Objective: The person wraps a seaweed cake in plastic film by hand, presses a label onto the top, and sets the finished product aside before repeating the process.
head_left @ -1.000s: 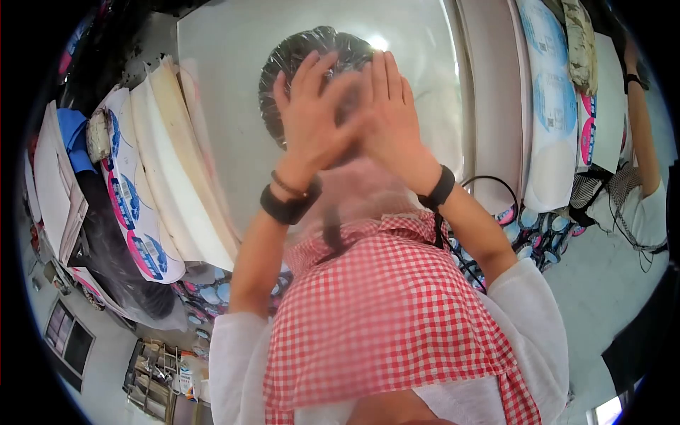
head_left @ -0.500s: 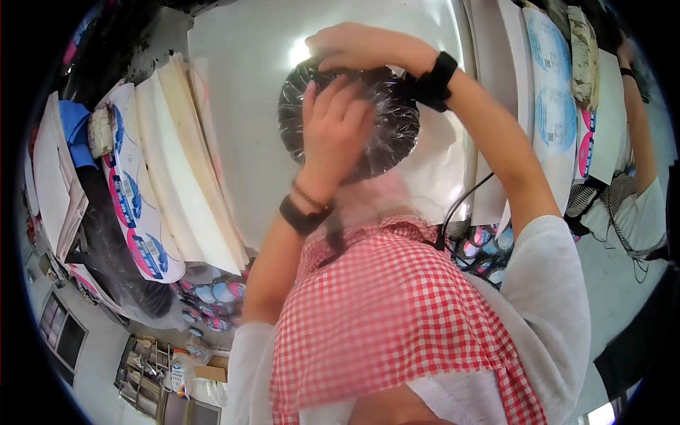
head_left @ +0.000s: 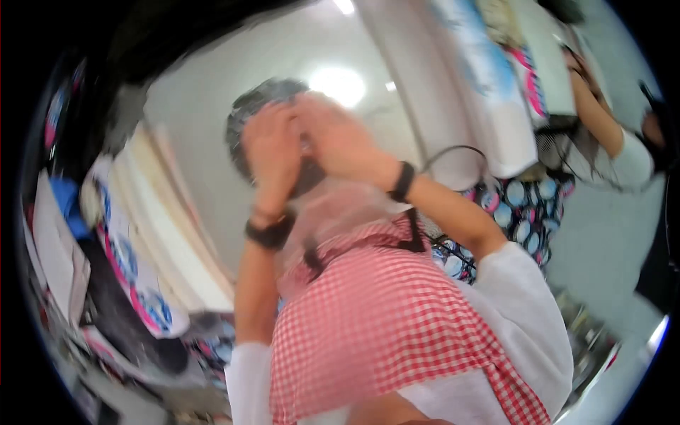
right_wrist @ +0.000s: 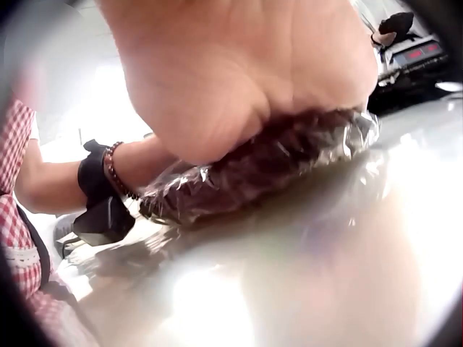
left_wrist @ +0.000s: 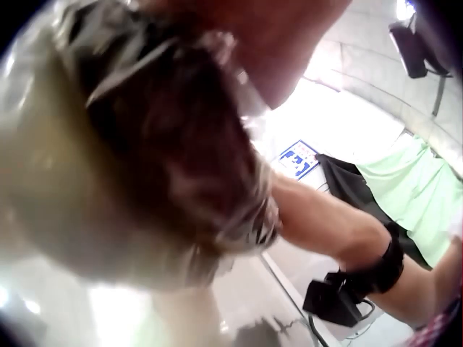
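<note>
A dark round bundle [head_left: 244, 110] in crinkled clear plastic film lies on a shiny metal table [head_left: 202, 99]. My left hand [head_left: 273, 152] rests on its left part, palm down. Beside it, my right hand [head_left: 340, 134] lies over the right part, its fingers angled toward the left hand. Both hands are motion-blurred in the head view. From the right wrist, the heel of the right palm [right_wrist: 246, 79] presses onto the thick, rounded wrapped bundle [right_wrist: 275, 163]. Shiny film creases over the dark bundle [left_wrist: 173, 137] also show in the left wrist view.
Long pale sheets [head_left: 177, 227] are stacked along the table's left side. Blue-and-white printed sheets [head_left: 489, 99] lie along the right, near a black cable [head_left: 460, 149]. Another person's arm [head_left: 595, 117] shows at far right. Packs with round printed patterns [head_left: 524, 212] sit below the table edge.
My right hand has come back from across the bundle's far edge to lie beside the left hand. The head view has tilted and shifted.
</note>
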A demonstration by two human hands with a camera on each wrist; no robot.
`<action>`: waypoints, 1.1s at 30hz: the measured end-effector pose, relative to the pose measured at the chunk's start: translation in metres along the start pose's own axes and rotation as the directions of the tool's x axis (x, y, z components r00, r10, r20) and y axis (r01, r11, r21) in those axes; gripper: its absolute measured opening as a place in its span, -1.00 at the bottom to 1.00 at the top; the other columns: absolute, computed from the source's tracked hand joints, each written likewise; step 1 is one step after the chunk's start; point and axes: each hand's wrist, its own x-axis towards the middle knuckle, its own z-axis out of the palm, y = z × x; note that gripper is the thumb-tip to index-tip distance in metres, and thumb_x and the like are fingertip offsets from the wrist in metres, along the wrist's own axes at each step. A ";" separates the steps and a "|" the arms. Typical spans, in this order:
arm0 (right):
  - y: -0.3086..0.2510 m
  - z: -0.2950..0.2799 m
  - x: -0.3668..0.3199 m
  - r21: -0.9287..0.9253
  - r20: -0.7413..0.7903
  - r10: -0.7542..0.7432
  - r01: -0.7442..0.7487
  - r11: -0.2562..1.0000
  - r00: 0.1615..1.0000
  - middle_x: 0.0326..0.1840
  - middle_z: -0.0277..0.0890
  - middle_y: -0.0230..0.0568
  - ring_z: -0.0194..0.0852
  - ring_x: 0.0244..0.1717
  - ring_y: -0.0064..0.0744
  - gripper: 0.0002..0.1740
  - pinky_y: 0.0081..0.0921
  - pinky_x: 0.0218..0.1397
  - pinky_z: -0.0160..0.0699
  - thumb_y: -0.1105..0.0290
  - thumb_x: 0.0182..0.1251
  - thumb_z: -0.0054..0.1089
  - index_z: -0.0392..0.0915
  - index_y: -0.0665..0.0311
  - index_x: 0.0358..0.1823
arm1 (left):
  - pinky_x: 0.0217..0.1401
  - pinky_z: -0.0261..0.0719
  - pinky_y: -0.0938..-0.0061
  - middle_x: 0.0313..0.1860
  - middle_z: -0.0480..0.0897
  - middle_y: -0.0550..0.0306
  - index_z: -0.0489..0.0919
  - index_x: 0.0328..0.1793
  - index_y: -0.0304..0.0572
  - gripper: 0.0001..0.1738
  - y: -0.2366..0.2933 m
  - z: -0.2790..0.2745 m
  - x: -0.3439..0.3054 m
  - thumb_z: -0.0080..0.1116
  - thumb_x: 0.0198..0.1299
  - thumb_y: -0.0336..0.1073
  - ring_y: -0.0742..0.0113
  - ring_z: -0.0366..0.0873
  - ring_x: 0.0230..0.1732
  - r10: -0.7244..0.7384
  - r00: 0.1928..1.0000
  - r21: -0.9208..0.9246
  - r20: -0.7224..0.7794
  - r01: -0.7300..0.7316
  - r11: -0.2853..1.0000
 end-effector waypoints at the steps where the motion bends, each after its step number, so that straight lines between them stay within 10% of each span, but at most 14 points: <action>1: 0.002 0.004 -0.004 -0.058 -0.031 -0.017 0.015 0.998 0.999 0.56 0.05 0.04 -0.06 0.59 -0.07 -0.26 -0.11 0.57 -0.04 0.21 0.25 0.19 0.24 0.41 0.41 | 0.40 0.19 0.11 0.16 0.56 0.15 0.56 0.03 -0.12 -0.70 0.007 -0.004 0.000 0.17 0.23 -0.17 0.06 0.40 0.30 0.030 1.000 0.018 0.008 -0.030 0.999; 5: 0.009 0.010 -0.006 -0.049 -0.120 -0.109 0.104 0.993 0.987 0.48 0.15 0.14 0.04 0.52 0.04 -0.28 -0.11 0.54 0.04 0.19 0.23 0.20 0.26 0.44 0.35 | 0.42 0.14 0.09 0.23 0.49 0.08 0.56 0.04 -0.12 -0.59 0.007 -0.004 -0.008 0.26 0.15 -0.06 0.01 0.31 0.37 0.051 0.998 0.104 0.033 -0.054 0.993; 8: 0.009 -0.055 -0.019 -0.084 -0.133 0.073 -0.085 0.993 0.988 0.47 0.19 0.07 0.09 0.51 -0.08 -0.30 -0.12 0.52 0.08 0.30 0.19 0.26 0.31 0.42 0.34 | 0.41 0.15 0.09 0.21 0.51 0.09 0.57 0.03 -0.13 -0.60 0.000 0.002 -0.008 0.29 0.15 -0.08 0.03 0.33 0.35 0.049 0.998 0.136 0.031 -0.053 0.989; 11: 0.051 -0.135 -0.073 -0.534 -0.556 0.109 -0.455 0.713 0.824 0.17 0.48 0.07 0.49 0.11 0.01 -0.58 -0.09 0.08 0.48 0.41 0.07 0.27 0.53 0.42 -0.01 | 0.40 0.17 0.11 0.18 0.52 0.10 0.57 0.02 -0.14 -0.63 0.006 0.000 -0.005 0.30 0.16 -0.13 0.04 0.35 0.33 0.061 0.998 0.144 -0.002 -0.061 0.988; 13: 0.083 -0.156 -0.117 -0.468 -0.350 0.580 -0.674 0.572 0.735 -0.15 0.63 0.01 0.60 -0.15 0.06 -0.77 -0.09 -0.14 0.55 0.40 0.10 0.26 0.59 0.34 -0.22 | 0.40 0.17 0.12 0.18 0.53 0.10 0.57 0.01 -0.14 -0.65 0.007 -0.001 -0.005 0.30 0.17 -0.16 0.05 0.36 0.33 0.066 0.998 0.129 -0.006 -0.065 0.990; 19: 0.128 -0.161 -0.149 -0.263 -0.224 0.499 -0.545 0.796 0.837 -0.49 0.51 0.12 0.50 -0.37 0.22 -0.59 -0.05 -0.28 0.45 0.09 0.09 0.37 0.59 0.35 -0.33 | 0.42 0.16 0.15 0.20 0.52 0.14 0.58 -0.02 -0.11 -0.68 0.005 0.001 -0.007 0.29 0.17 -0.16 0.06 0.35 0.34 0.065 0.998 0.113 -0.012 -0.063 0.992; 25: 0.152 -0.198 -0.134 0.082 0.057 0.613 -0.616 0.783 0.788 -0.22 0.63 0.12 0.61 -0.13 -0.13 -0.30 -0.27 -0.02 0.51 -0.26 0.11 0.30 0.67 0.33 -0.16 | 0.42 0.16 0.16 0.22 0.52 0.17 0.57 -0.01 -0.07 -0.68 0.003 0.003 -0.009 0.28 0.17 -0.15 0.07 0.35 0.34 0.066 0.997 0.114 -0.030 -0.062 0.992; 28: 0.198 -0.206 -0.155 0.289 -0.047 0.897 -0.854 0.434 0.440 -0.20 0.63 0.14 0.57 -0.09 -0.26 -0.23 -0.28 0.06 0.47 -0.31 0.17 0.20 0.61 0.30 0.06 | 0.43 0.16 0.15 0.22 0.52 0.17 0.57 -0.01 -0.07 -0.68 0.001 0.005 -0.008 0.28 0.18 -0.14 0.07 0.34 0.35 0.068 0.997 0.116 -0.038 -0.063 0.991; 32: 0.194 -0.248 -0.164 -0.549 -0.047 0.862 -0.734 0.400 0.505 0.03 0.54 0.09 0.50 0.09 -0.06 -0.28 -0.22 0.14 0.46 -0.17 0.27 0.15 0.43 0.34 0.15 | 0.42 0.15 0.15 0.24 0.51 0.15 0.55 0.01 -0.10 -0.68 0.000 0.003 -0.009 0.22 0.24 -0.10 0.06 0.33 0.34 0.083 0.996 0.118 -0.034 -0.079 0.990; 33: 0.169 -0.246 -0.167 -0.576 -0.223 0.675 -0.654 0.491 0.703 -0.23 0.61 0.06 0.58 -0.06 0.02 -0.47 -0.24 0.05 0.54 -0.02 0.32 0.13 0.46 0.33 0.02 | 0.42 0.15 0.17 0.26 0.50 0.14 0.55 0.02 -0.12 -0.67 -0.001 0.003 -0.009 0.18 0.29 -0.07 0.06 0.33 0.33 0.085 0.996 0.126 -0.028 -0.081 0.989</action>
